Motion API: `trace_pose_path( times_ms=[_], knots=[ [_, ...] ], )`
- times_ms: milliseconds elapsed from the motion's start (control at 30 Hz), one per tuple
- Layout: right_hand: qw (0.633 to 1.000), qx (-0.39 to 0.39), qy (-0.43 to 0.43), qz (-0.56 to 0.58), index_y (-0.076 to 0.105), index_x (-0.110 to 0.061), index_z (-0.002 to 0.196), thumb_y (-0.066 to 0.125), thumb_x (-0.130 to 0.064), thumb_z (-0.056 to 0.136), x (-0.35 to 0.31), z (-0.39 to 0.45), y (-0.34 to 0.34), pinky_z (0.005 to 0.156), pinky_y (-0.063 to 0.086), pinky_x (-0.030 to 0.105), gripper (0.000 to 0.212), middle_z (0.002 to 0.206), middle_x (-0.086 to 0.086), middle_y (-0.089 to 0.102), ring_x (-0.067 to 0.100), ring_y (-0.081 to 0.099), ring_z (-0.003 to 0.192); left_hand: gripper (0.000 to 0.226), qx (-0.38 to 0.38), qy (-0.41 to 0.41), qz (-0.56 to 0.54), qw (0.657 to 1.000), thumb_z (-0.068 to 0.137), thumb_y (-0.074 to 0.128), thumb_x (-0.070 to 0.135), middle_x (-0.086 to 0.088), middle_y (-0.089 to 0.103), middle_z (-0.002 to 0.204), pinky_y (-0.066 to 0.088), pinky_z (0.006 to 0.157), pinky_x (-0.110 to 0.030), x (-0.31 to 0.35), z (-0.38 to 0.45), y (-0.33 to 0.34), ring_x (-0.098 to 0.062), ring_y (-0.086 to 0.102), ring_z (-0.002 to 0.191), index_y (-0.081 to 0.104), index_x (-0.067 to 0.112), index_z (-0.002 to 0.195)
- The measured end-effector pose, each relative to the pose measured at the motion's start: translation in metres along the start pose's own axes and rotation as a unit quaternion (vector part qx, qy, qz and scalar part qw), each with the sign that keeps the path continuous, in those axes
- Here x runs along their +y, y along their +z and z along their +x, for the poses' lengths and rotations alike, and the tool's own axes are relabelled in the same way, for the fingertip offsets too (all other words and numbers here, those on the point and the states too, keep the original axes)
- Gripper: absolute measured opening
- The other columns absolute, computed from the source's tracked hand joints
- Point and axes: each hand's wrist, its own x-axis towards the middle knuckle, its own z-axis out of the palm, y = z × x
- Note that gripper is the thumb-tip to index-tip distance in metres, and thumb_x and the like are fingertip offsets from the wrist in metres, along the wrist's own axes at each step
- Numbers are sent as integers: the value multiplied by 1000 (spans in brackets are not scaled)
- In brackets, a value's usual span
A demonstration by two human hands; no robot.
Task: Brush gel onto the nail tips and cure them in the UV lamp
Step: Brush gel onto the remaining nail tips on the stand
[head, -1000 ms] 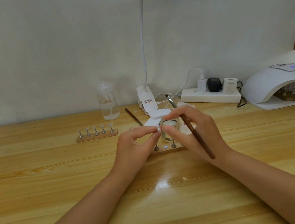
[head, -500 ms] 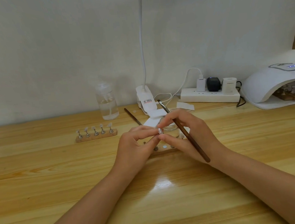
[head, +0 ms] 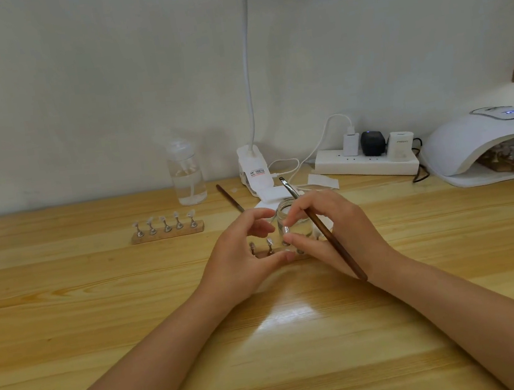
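My right hand (head: 325, 231) pinches a nail tip (head: 285, 231) and grips the brush (head: 324, 230); my left hand (head: 243, 254), fingers loosely curled, holds nothing above the wooden holder (head: 267, 252). Risk: the tip could slip, or the brush could knock the jar (head: 294, 219).

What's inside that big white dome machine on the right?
Inside the white lamp sits a wooden holder with small shiny nail stands on it. The dome's roof covers the back, so the rest cannot be seen.

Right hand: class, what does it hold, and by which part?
The right hand holds a brush by the middle of its brown handle, and pinches a small nail tip at its fingertips.
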Motion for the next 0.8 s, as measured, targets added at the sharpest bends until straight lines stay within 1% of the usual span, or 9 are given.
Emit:
trace_pose_path(
  times_ms=[33, 100, 167, 233, 300, 400, 567, 667, 800],
  knots=[
    [1000, -1, -11, -9, 64, -14, 86, 80, -13, 68, 1, 0, 0, 80, 43, 22, 24, 83, -25, 53, 10, 57, 86, 57, -4, -1, 2, 1000, 60, 81, 30, 18, 57, 89, 39, 76, -3, 0, 0, 0, 8, 53, 87, 46, 40, 104],
    [999, -7, -32, -22, 65, -14, 86, 80, -14, 68, 3, -1, 0, 79, 41, 17, 24, 84, -28, 49, 7, 53, 85, 57, -6, -9, 1, 1000, 60, 80, 31, 16, 58, 86, 42, 75, -9, -2, 0, 0, 5, 53, 82, 47, 39, 105],
    [999, -12, -43, -29, 66, -15, 87, 80, -15, 68, 5, -1, 1, 78, 39, 10, 24, 83, -31, 46, 2, 48, 85, 57, -6, -18, 2, 1000, 62, 80, 29, 15, 59, 83, 42, 72, -9, -2, 0, 0, 3, 53, 79, 47, 40, 106],
    [998, -11, -51, -29, 66, -14, 86, 80, -15, 67, 6, -1, 1, 78, 38, 7, 24, 83, -31, 45, -1, 47, 84, 56, -7, -24, 6, 1000, 63, 80, 27, 13, 60, 82, 40, 69, -6, -4, 0, 0, 1, 53, 78, 47, 39, 106],
    [998, -10, -56, -29, 66, -14, 86, 81, -15, 66, 6, -2, 2, 76, 39, 10, 25, 82, -31, 44, 1, 49, 82, 53, -11, -29, 8, 1000, 64, 80, 26, 13, 62, 79, 39, 67, -5, -5, 0, 0, 2, 53, 75, 50, 37, 106],
    [998, -9, -59, -35, 66, -15, 85, 82, -15, 65, 5, -2, 3, 74, 41, 19, 25, 79, -31, 43, 6, 52, 79, 48, -17, -33, 1, 999, 66, 80, 24, 13, 62, 76, 39, 67, -5, -6, 1, 0, 2, 53, 72, 54, 34, 105],
    [996, -9, -67, -51, 66, -16, 84, 82, -16, 65, 4, -2, 5, 71, 36, 17, 25, 77, -33, 39, -1, 45, 73, 44, -23, -29, -7, 999, 67, 79, 23, 12, 62, 75, 39, 68, -6, -7, 2, 0, 4, 53, 70, 57, 33, 104],
    [997, -12, -66, -42, 66, -16, 84, 82, -17, 65, 4, -2, 4, 72, 36, 17, 25, 76, -31, 39, -7, 43, 75, 42, -30, -29, -14, 999, 68, 79, 20, 9, 63, 77, 40, 68, -7, -7, 2, -1, 1, 55, 72, 59, 28, 104],
    [996, -23, -74, -44, 67, -14, 85, 84, -25, 62, 0, -2, 0, 71, 46, 30, 31, 77, -25, 47, 13, 56, 73, 40, -35, -34, -23, 999, 68, 78, 21, 12, 63, 75, 39, 66, -5, -6, 3, -3, 7, 54, 68, 59, 29, 102]
  ],
)
